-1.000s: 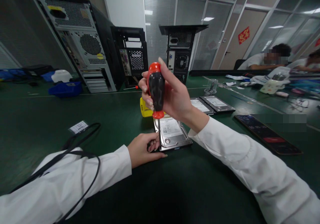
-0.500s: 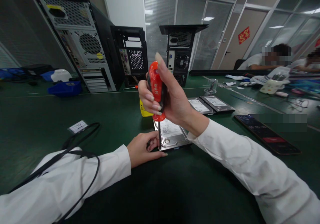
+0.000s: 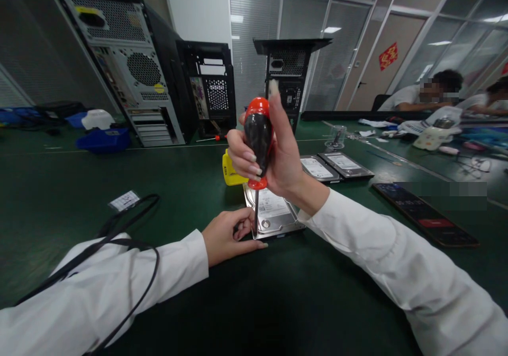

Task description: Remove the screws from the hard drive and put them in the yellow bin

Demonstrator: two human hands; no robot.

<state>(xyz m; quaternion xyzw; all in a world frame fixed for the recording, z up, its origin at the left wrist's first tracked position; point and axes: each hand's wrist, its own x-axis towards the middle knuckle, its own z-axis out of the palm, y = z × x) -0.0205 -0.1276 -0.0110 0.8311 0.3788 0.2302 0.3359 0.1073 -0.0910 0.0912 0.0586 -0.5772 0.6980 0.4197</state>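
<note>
My right hand (image 3: 283, 160) is wrapped round the red and black handle of a screwdriver (image 3: 259, 139), thumb pointing up. The shaft runs down to the near left corner of a silver hard drive (image 3: 278, 216) lying on the green table. At that corner my left hand (image 3: 230, 237) rests, its thumb along the near edge and its curled fingers beside the shaft tip. Whatever those fingers pinch, if anything, is too small to make out. Just behind the drive is a yellow object (image 3: 233, 170), partly hidden by my right hand.
Two more hard drives (image 3: 345, 164) lie behind on the right, near a clear cup (image 3: 336, 138) and a phone (image 3: 424, 213). Computer cases (image 3: 145, 70) stand at the back. A blue tray (image 3: 103, 140) and black cable (image 3: 119, 242) are left. People sit at far right.
The screwdriver handle has turned in my right hand, showing its black side now, and has shifted slightly right and more upright. My left hand has hardly moved.
</note>
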